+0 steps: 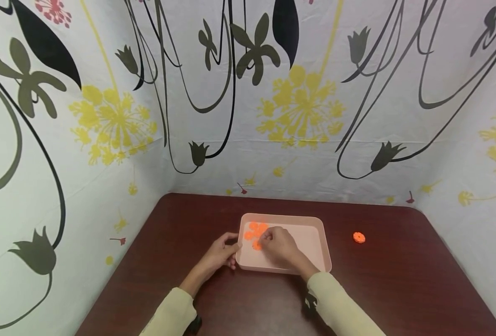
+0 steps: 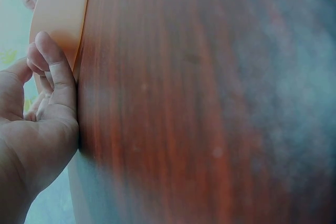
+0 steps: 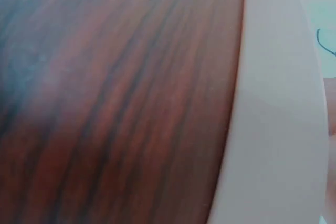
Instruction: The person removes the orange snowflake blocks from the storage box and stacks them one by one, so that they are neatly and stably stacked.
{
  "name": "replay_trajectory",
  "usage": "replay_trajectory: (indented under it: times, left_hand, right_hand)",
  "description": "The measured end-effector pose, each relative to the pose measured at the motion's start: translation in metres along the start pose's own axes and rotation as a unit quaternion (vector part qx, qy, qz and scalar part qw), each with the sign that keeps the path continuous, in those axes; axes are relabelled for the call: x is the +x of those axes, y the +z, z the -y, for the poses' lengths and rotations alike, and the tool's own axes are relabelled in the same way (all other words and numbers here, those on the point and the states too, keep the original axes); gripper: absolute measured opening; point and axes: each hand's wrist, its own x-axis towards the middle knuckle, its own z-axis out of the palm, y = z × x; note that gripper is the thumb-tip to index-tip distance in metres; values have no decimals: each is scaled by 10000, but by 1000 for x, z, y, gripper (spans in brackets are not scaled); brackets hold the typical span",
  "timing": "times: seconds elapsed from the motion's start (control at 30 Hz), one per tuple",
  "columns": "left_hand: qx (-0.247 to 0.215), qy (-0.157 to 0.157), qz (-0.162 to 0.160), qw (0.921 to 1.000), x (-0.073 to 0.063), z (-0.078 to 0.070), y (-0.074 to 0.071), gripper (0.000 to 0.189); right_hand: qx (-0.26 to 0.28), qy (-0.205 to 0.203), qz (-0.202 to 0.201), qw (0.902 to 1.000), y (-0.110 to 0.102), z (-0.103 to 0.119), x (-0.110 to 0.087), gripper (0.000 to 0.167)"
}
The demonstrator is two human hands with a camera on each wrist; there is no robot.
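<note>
A pink rectangular tray (image 1: 302,228) lies on the table, with several small orange scalloped discs (image 1: 254,226) in its left part. My left hand (image 1: 218,253) holds the tray's left side near the front corner, thumb at the rim. In the left wrist view, the fingers of that hand (image 2: 50,87) are bent against the tray's outer wall (image 2: 63,11). Over the tray, my right hand (image 1: 280,243) has its fingertips bent down and pinches at the edge of an orange disc (image 1: 256,245) nearest the front. The right wrist view shows the tray's front wall (image 3: 278,103), with the fingers hidden.
To the right of the tray, a small pile of orange scalloped discs (image 1: 359,238) rests on the dark red-brown wooden table (image 1: 248,298). White cloth with a flower print (image 1: 248,121) hangs round the table's back and sides.
</note>
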Motion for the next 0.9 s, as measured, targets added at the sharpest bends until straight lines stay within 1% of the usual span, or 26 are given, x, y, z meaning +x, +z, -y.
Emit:
replay_trajectory:
  times: [0.07,0.13,0.23,0.33,0.47,0.57,0.67,0.77,0.9]
  left_hand:
    - [-7,28,14,10000,0,0,0,53]
    - [-25,49,30,10000,0,0,0,53]
    - [-46,73,55,9999,0,0,1,52]
    - [-58,69,85,9999,0,0,1,53]
    - [-43,88,77,9999,-1,-1,1,54]
    - [-24,84,54,9999,-2,-2,1,54]
    - [-16,34,63,10000,-2,-1,0,54]
    - [-6,17,58,10000,-2,-1,0,54]
    - [12,22,47,10000,-2,-1,0,54]
  right_hand:
    - [139,-30,-1,9999,-1,0,1,13]
    - [202,-145,-20,9997,-3,1,1,12]
    - [276,-265,-54,9993,-11,2,1,10]
    - [328,-274,-70,9991,-27,3,-1,9]
    - [508,-175,-65,9985,-62,-3,-10,9]
    - [640,-81,-150,9978,-91,-14,-19,13]
    - [582,33,-282,9979,-116,-30,-28,19]
    - [522,198,-487,9973,-139,-49,-36,22]
    - [381,514,-786,9948,-168,-78,-47,26]
